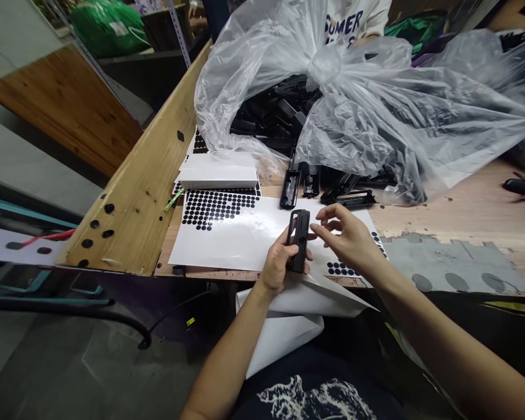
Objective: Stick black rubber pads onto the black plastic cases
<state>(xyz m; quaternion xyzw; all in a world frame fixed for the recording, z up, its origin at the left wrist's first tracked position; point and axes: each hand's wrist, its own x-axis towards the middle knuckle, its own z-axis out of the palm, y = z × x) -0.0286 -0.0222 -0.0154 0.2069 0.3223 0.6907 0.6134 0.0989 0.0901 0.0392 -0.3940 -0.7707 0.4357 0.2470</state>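
Left hand [276, 263] closed around 1 black plastic housing [298, 239], upright above the sticker sheet [227, 233]. Right hand [347, 239] just beside it, fingertips pinched at its edge; pad unseen. Beyond the grip, bagged housings [275, 116] apparently untouched, most black dots [216, 205] gone from the sheet.

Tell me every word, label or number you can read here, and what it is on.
"SUMER": blue letters on the white shirt of a person across the table; a second line below is hidden by the plastic bag.
The white print on the dark shirt at the bottom shows no readable words.
The dot sheet bears no text.
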